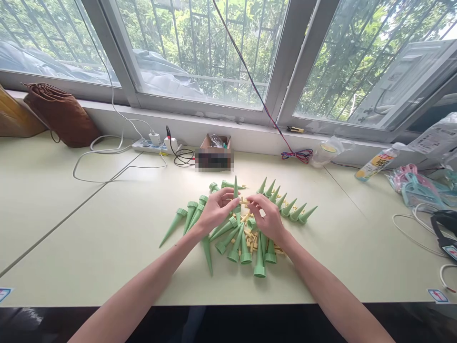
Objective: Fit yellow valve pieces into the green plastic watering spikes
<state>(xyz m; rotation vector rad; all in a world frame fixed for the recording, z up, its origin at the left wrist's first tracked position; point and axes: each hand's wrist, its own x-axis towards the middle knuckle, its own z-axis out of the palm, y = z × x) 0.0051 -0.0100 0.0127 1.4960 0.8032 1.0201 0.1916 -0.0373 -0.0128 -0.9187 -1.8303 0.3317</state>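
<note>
My left hand (218, 208) is closed on a green plastic spike (236, 186), held upright with its tip pointing up. Close by on the right, the fingertips of my right hand (267, 213) pinch a small cream plastic piece (244, 200) against the spike's side. Below my hands lies a loose heap of green cones (245, 252) mixed with small cream pieces (252, 242). To the right a row of green cones (285, 208) stands on wide bases, tips up. Left of my left hand, several cones with ribbed caps (175, 225) lie on the table.
Along the back are a power strip (143, 145) with white cables, a small cardboard box (214, 141) and a brown bag (60, 114). A bottle (378, 163), a plastic cup (324, 152) and wrapped pink and blue items (417, 186) sit at the right. The table's front edge (235, 305) is near me.
</note>
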